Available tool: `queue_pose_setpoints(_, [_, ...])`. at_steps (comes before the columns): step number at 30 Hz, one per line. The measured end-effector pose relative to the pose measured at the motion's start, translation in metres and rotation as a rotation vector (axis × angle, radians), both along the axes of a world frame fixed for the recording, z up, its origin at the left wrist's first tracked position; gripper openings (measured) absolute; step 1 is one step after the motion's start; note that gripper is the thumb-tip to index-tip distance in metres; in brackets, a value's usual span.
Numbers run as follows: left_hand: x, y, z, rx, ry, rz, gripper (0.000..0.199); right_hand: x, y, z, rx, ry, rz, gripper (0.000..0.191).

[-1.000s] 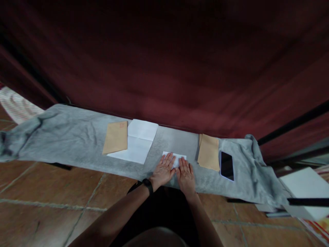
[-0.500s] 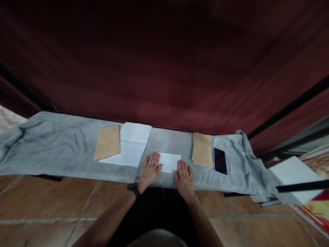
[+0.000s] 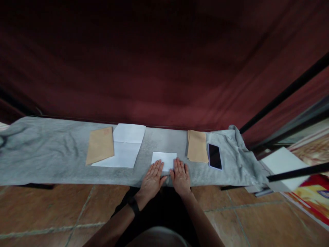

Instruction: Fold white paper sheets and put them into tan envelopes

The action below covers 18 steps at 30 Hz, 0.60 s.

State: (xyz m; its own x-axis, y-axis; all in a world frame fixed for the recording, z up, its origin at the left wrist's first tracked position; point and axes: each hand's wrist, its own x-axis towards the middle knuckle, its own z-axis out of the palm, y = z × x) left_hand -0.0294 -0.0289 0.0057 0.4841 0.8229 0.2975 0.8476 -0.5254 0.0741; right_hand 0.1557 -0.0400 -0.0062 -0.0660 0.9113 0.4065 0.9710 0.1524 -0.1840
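Note:
A small folded white paper (image 3: 165,160) lies on the grey cloth in front of me. My left hand (image 3: 152,180) rests flat on its lower left part, fingers extended, with a dark band on the wrist. Across the lower right corner of the paper, my right hand (image 3: 181,176) lies with its fingers stretched out. Both hands are open. Left of them, larger white sheets (image 3: 128,145) with a crease lie partly under a brown envelope (image 3: 100,145). A stack of brown envelopes (image 3: 197,146) is to the right.
A phone (image 3: 215,156) lies right of the envelope stack. The grey cloth (image 3: 53,151) is wrinkled at both ends. A dark red curtain (image 3: 164,85) hangs behind. Black bars and a white board (image 3: 284,164) stand at the right, above a tiled floor.
My hands have slid down toward the near edge of the paper, uncovering more of its upper part. The camera view has shifted slightly, moving the table items left.

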Motion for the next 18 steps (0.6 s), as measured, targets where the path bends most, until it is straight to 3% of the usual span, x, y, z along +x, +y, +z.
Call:
queue_pose_setpoints(5, [-0.023,0.0,-0.005,0.024,0.004,0.043,0.065,-0.001,0.0,0.005,-0.01,0.037,-0.005,0.055])
queue_pose_setpoints(8, [-0.025,-0.001,-0.005,0.021,0.005,0.042,0.065,-0.009,-0.002,0.01,-0.014,0.058,0.019,0.053])
queue_pose_setpoints(13, [-0.023,-0.003,0.001,0.006,0.012,0.018,0.056,-0.035,-0.01,0.015,-0.065,0.081,0.18,0.049])
queue_pose_setpoints(18, [-0.025,-0.003,0.004,-0.006,0.019,0.005,0.056,-0.039,-0.018,0.011,-0.074,0.071,0.171,0.052])
